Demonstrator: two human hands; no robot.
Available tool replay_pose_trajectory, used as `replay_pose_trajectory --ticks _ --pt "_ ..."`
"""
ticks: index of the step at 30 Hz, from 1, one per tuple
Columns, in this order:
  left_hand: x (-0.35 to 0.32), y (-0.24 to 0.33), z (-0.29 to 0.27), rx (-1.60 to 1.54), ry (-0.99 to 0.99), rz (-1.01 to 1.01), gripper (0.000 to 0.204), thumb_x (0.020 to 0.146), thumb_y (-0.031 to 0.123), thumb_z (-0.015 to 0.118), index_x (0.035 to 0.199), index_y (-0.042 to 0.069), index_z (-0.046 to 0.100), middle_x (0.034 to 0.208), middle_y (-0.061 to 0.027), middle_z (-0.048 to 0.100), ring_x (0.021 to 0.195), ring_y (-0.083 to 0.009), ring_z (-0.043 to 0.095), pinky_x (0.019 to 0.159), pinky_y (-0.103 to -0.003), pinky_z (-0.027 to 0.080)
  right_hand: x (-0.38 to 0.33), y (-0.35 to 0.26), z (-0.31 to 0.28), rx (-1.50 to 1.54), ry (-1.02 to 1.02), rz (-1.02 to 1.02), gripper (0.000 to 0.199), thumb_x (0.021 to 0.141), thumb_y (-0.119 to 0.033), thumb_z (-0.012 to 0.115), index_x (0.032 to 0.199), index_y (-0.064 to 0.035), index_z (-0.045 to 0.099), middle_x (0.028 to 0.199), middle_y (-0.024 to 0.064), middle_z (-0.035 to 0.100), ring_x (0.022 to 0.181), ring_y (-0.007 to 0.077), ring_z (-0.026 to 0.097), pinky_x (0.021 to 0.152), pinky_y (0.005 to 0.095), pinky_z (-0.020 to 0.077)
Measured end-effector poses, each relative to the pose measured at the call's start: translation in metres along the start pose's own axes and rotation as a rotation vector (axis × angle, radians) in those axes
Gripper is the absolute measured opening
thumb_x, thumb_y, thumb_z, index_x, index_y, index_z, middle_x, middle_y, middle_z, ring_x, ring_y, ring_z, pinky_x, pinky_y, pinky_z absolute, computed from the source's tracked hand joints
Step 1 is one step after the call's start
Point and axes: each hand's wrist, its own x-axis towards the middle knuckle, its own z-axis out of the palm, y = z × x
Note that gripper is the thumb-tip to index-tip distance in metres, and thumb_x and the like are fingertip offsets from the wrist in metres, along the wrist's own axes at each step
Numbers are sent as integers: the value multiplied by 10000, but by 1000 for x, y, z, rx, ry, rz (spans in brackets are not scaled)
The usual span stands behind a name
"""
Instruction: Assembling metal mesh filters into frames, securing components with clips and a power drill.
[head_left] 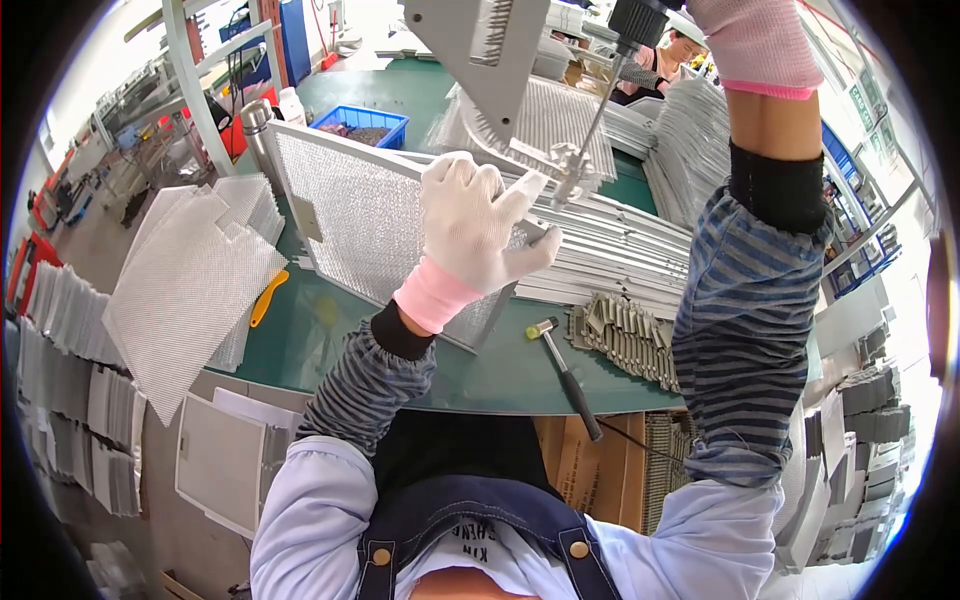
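My left hand (470, 225), in a white knitted glove with a pink cuff, is closed over the upper right part of a framed mesh panel (350, 205). Its forefinger and thumb point right, beside the tip of a long screwdriver bit (597, 130). The panel leans on edge on the green bench. At the top edge my right hand (755, 45), gloved alike, is beside the black chuck of a power screwdriver (637, 22) and appears to grip the tool; its fingers are mostly out of view. Under the bit's tip lie stacked pale metal strips (610, 250).
A rubber-headed hammer (565, 375) and a row of small metal brackets (630, 340) lie near the bench's front edge. Loose mesh sheets (190, 280), a yellow-handled tool (268, 298), a steel flask (260, 135) and a blue bin (365, 127) are leftward. A grey plate (490, 65) hangs overhead; a co-worker (665, 65) sits beyond.
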Motion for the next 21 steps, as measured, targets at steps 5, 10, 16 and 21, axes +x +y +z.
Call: replay_pose_trajectory --ticks 5,10,16,21 --pt "-6 -1 1 3 40 -1 241 636 324 745 784 151 667 687 -30 423 662 -214 418 696 -387 343 -11 5 15 40 -5 1 282 919 -289 594 1012 -26 632 754 28 580 661 114 590 556 244 505" --pt "-7 2 -6 9 -53 -43 194 673 336 733 782 181 692 691 -18 482 691 -222 469 739 -391 356 -23 -14 28 263 96 205 193 851 -233 675 832 -75 566 674 23 546 563 125 568 499 262 485" --pt "-10 1 -6 -76 -88 -130 205 694 369 724 750 174 700 574 -29 549 721 -251 522 814 -419 369 -33 -27 44 153 150 264 140 885 -200 627 846 -72 586 717 21 579 586 96 563 516 238 472" --pt "-9 -1 4 -108 25 -67 225 674 387 726 692 166 690 582 -34 540 764 -279 524 829 -429 372 -23 13 5 176 51 -18 177 962 -155 469 912 -67 615 772 -1 595 656 65 568 564 200 450"
